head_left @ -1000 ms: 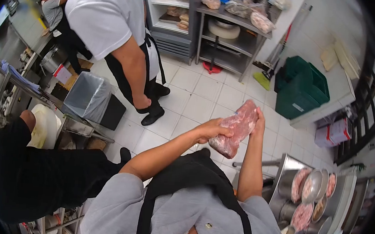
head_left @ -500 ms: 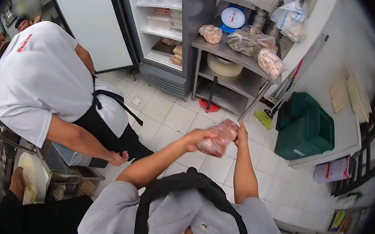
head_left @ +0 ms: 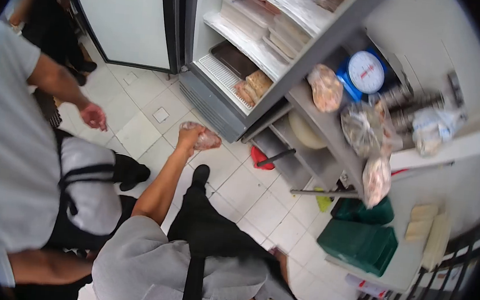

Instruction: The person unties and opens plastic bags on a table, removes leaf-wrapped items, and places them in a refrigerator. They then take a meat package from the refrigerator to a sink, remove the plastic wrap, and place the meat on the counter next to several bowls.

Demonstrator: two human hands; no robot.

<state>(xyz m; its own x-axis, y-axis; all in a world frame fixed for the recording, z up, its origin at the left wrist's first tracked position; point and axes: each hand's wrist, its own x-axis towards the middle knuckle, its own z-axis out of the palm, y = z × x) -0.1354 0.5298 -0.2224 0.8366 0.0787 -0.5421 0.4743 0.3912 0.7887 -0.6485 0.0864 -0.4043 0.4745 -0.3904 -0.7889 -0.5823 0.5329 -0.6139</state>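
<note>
In the head view, the person's left hand [head_left: 188,136] is closed around one end of a piece of raw meat [head_left: 209,141], pinkish red with a glossy surface, and the arm is stretched forward over the white tiled floor [head_left: 239,193]. The meat hangs in that grasp just in front of the grey lower panel of an upright refrigerator [head_left: 212,106], apart from its shelves. The right hand [head_left: 279,261] is low beside the black apron, mostly hidden and blurred, so I cannot tell whether it is clenched or holds anything. The refrigerator door [head_left: 120,14] stands wide open to the left; inside are lidded plastic containers [head_left: 246,13] on a middle shelf, with a dark tray [head_left: 233,59] and wrapped food packets [head_left: 259,84] below. To the right of the refrigerator, a steel table [head_left: 333,124] bears a blue dial scale [head_left: 365,72] and several plastic bags, one of them a bag of pale meat [head_left: 325,89]. A red dustpan [head_left: 260,158] lies by its base, with a green bin [head_left: 354,243] farther right. At the left stands a co-worker [head_left: 10,130] in a light shirt, one hand [head_left: 93,116] hanging near the floor tiles in view.
</note>
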